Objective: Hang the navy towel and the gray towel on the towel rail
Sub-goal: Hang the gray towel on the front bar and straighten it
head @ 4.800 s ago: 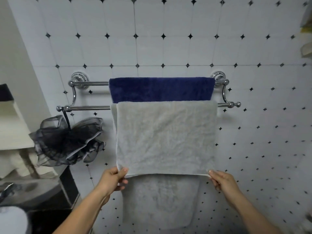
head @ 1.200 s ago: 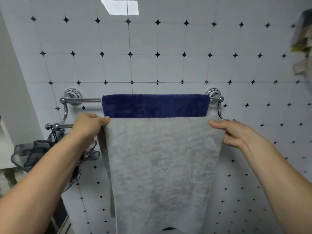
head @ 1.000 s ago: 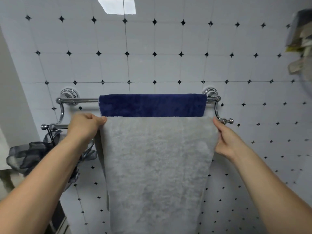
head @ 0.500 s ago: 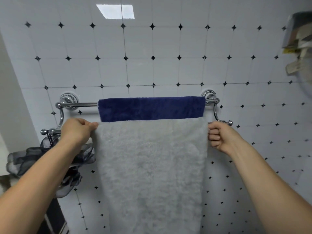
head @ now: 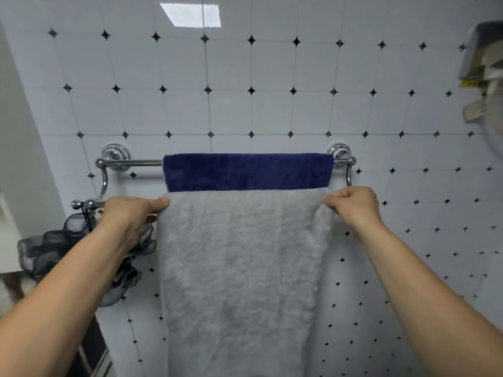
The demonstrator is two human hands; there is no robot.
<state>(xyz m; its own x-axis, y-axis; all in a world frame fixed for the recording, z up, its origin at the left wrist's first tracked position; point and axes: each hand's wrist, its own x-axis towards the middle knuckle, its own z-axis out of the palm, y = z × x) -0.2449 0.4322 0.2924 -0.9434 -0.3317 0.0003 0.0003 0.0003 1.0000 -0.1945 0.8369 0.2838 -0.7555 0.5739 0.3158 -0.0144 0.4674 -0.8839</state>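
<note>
A chrome double towel rail [head: 130,162] is fixed to the tiled wall. The navy towel [head: 246,172] hangs over its back bar, close to the wall. The gray towel [head: 239,268] drapes over the front bar and falls past the frame's bottom edge, hiding most of that bar. My left hand [head: 130,216] pinches the gray towel's top left corner at the bar. My right hand [head: 353,204] is closed on the top right corner.
A black mesh bath pouf [head: 62,248] hangs from the front bar's left end [head: 81,204], beside my left wrist. A shelf with blurred items [head: 484,72] sticks out at the upper right. A white ledge lies at the far left.
Earlier my hands held the gray towel's bottom edge; they have since moved up to its top corners at the front bar. In the last second my right hand closed on its corner.
</note>
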